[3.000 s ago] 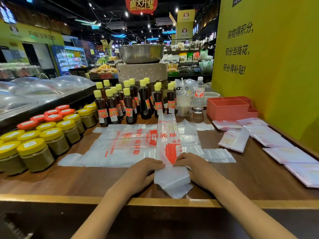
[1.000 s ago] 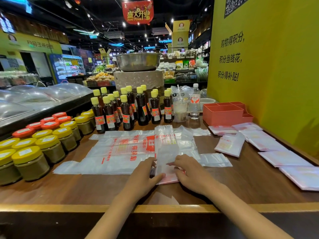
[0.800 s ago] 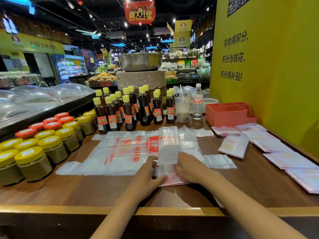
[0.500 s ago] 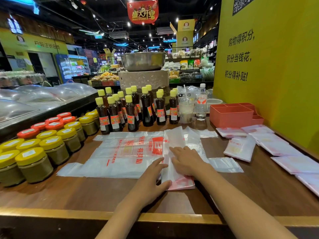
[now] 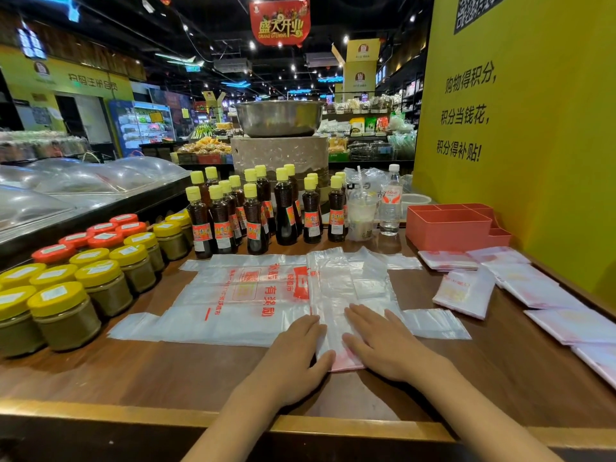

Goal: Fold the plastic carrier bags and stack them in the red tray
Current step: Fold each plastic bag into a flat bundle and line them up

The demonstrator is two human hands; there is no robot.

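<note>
A long, narrow folded plastic bag (image 5: 330,295) lies lengthwise on the wooden counter, on top of a stack of flat, unfolded bags (image 5: 233,295) printed in red. My left hand (image 5: 293,355) lies flat with straight fingers along the strip's left edge. My right hand (image 5: 376,341) presses flat on its right side near the close end. The red tray (image 5: 450,228) stands at the back right against the yellow wall. Several folded bags (image 5: 463,291) lie on the counter in front of the tray.
Yellow- and red-lidded jars (image 5: 66,295) crowd the left side. Dark sauce bottles (image 5: 253,211) stand in rows behind the bags, beside a drink cup (image 5: 361,218) and a water bottle (image 5: 390,201). The counter's gold-trimmed front edge (image 5: 133,415) runs close to me.
The near end of the strip was folded away from me, making it shorter. Both hands have since flattened out on the strip, pressing it down.
</note>
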